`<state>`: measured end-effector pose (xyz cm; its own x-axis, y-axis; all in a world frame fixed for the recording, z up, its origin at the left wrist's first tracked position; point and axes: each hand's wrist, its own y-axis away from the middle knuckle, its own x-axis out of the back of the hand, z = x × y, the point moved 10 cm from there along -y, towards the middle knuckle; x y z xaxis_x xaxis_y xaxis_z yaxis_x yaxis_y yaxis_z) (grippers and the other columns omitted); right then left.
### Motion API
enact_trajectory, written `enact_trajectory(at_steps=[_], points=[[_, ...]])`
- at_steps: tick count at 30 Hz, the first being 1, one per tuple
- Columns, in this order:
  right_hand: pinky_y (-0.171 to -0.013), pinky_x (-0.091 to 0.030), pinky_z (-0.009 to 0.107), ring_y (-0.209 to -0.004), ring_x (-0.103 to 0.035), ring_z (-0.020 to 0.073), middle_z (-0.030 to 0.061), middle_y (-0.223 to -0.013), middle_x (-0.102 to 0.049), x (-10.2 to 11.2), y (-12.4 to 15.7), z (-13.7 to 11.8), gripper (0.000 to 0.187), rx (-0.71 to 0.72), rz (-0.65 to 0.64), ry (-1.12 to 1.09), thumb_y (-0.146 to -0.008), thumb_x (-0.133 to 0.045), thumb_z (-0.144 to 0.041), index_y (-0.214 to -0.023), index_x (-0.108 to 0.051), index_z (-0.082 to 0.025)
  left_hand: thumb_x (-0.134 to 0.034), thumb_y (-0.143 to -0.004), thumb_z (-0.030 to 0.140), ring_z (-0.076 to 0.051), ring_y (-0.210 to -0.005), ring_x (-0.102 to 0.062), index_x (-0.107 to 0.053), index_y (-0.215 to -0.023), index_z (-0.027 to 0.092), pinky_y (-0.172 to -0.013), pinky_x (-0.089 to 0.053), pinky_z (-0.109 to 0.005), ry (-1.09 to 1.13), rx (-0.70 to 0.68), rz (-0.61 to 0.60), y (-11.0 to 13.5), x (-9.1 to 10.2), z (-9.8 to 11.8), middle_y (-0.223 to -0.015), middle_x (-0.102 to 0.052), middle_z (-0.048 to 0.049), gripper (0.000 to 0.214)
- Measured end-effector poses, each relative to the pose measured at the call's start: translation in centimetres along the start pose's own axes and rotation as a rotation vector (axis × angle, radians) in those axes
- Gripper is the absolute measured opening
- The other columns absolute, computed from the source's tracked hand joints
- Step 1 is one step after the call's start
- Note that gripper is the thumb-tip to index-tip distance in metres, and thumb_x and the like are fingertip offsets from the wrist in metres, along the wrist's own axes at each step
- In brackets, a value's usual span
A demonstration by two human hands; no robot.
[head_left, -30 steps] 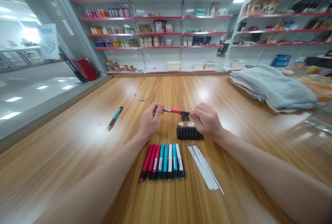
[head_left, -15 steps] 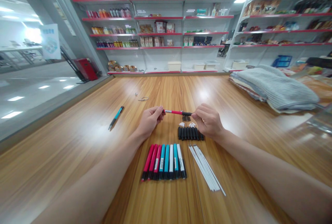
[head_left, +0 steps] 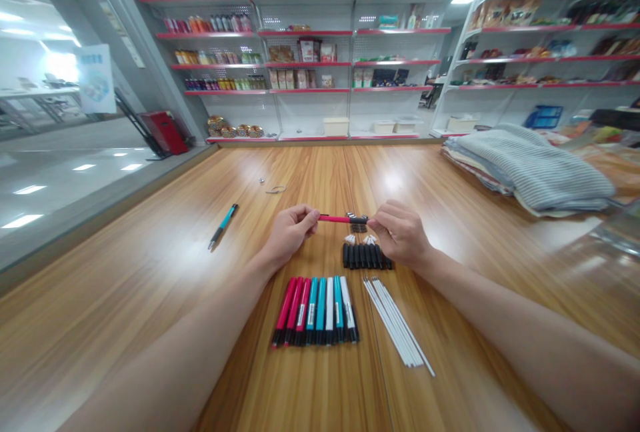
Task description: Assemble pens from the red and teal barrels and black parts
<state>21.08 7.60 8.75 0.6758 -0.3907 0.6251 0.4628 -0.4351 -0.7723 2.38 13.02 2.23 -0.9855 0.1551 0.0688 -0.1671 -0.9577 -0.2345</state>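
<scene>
Red pen [head_left: 334,219] hangs level just above the table [head_left: 150,299], pinched at its red end by the fingers of the left hand [head_left: 290,232] and at its black tip by the fingers of the right hand [head_left: 400,235]; both hands are closed on it. The hold is by fingertips only, so I judge that a slip at the black tip could drop a small part among the black caps [head_left: 365,257] and white tips [head_left: 350,239] lying just under the hands. Nearer the person, a row of pens [head_left: 315,311] and white refills [head_left: 397,329] lie between the 2 forearms, easy to sweep aside. A teal pen [head_left: 223,226] lies well apart at the left, a wire loop [head_left: 275,190] lies beyond it, and folded cloths [head_left: 530,169] sit far right.
</scene>
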Motion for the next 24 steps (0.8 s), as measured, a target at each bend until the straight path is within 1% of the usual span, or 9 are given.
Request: enact_trajectory(at_steps=[5, 9, 11, 14, 17, 21, 24], points=[[-0.061, -0.033, 0.031, -0.064, -0.042, 0.015, 0.0023, -0.063, -0.046, 0.0, 0.1, 0.0, 0.029, -0.01, 0.009, -0.028, -0.088, -0.052, -0.018, -0.061, -0.042, -0.019, -0.066, -0.081, 0.038, -0.004, -0.045, -0.041, -0.058, -0.079, 0.015, -0.04, -0.025, -0.017, 0.028, -0.059, 0.032, 0.0, 0.3, 0.5, -0.062, -0.055, 0.0014, 0.024], [-0.06, -0.033, 0.031, -0.064, -0.041, 0.0147, 0.002, -0.063, -0.045, 0.1, 0.1, 0.2, 0.031, -0.032, 0.033, -0.027, -0.089, -0.051, -0.018, -0.06, -0.04, -0.019, -0.069, -0.079, 0.036, -0.004, -0.043, -0.041, -0.059, -0.081, 0.015, -0.039, -0.025, -0.017, 0.086, -0.09, 0.069, 0.0, 0.6, 0.8, -0.063, -0.056, 0.0013, 0.024], [-0.061, -0.033, 0.031, -0.065, -0.04, 0.0152, 0.0024, -0.063, -0.046, 0.2, 0.0, 0.0, 0.03, -0.009, 0.038, 0.016, -0.088, -0.052, -0.018, -0.06, -0.042, -0.019, -0.067, -0.08, 0.039, -0.003, -0.041, -0.041, -0.059, -0.081, 0.015, -0.037, -0.025, -0.017, 0.165, -0.065, 0.058, 0.0, 0.5, 0.5, -0.063, -0.055, 0.0015, 0.026], [-0.061, -0.033, 0.032, -0.066, -0.04, 0.0161, 0.0032, -0.064, -0.049, 0.2, -0.1, -0.8, 0.026, 0.056, 0.022, 0.082, -0.087, -0.053, -0.017, -0.062, -0.046, -0.019, -0.061, -0.084, 0.044, -0.005, -0.037, -0.04, -0.059, -0.081, 0.014, -0.035, -0.023, -0.018, 0.294, 0.032, -0.011, -0.1, -0.2, -0.4, -0.057, -0.051, 0.0024, 0.03], [-0.062, -0.033, 0.033, -0.067, -0.041, 0.0165, 0.0034, -0.065, -0.051, 0.1, -0.2, -1.4, 0.024, 0.096, 0.001, 0.116, -0.087, -0.053, -0.017, -0.063, -0.049, -0.019, -0.062, -0.084, 0.04, -0.005, -0.038, -0.04, -0.06, -0.082, 0.014, -0.036, -0.023, -0.018, 0.34, 0.107, -0.064, -0.1, -0.7, -0.9, -0.053, -0.05, 0.003, 0.026], [-0.063, -0.034, 0.033, -0.067, -0.041, 0.0165, 0.0036, -0.065, -0.053, 0.0, -0.2, -1.5, 0.023, 0.099, -0.005, 0.126, -0.087, -0.053, -0.018, -0.065, -0.052, -0.018, -0.067, -0.081, 0.034, -0.005, -0.042, -0.042, -0.061, -0.09, 0.016, -0.038, -0.023, -0.016, 0.367, 0.125, -0.077, -0.1, -0.7, -1.1, -0.056, -0.051, 0.0032, 0.021], [-0.062, -0.034, 0.032, -0.066, -0.042, 0.0161, 0.0033, -0.065, -0.053, 0.0, -0.2, -1.4, 0.023, 0.091, -0.007, 0.119, -0.087, -0.053, -0.017, -0.064, -0.052, -0.018, -0.07, -0.078, 0.029, -0.006, -0.049, -0.047, -0.061, -0.095, 0.017, -0.043, -0.029, -0.016, 0.399, 0.108, -0.072, -0.2, -0.7, -1.0, -0.062, -0.055, 0.002, 0.023]])
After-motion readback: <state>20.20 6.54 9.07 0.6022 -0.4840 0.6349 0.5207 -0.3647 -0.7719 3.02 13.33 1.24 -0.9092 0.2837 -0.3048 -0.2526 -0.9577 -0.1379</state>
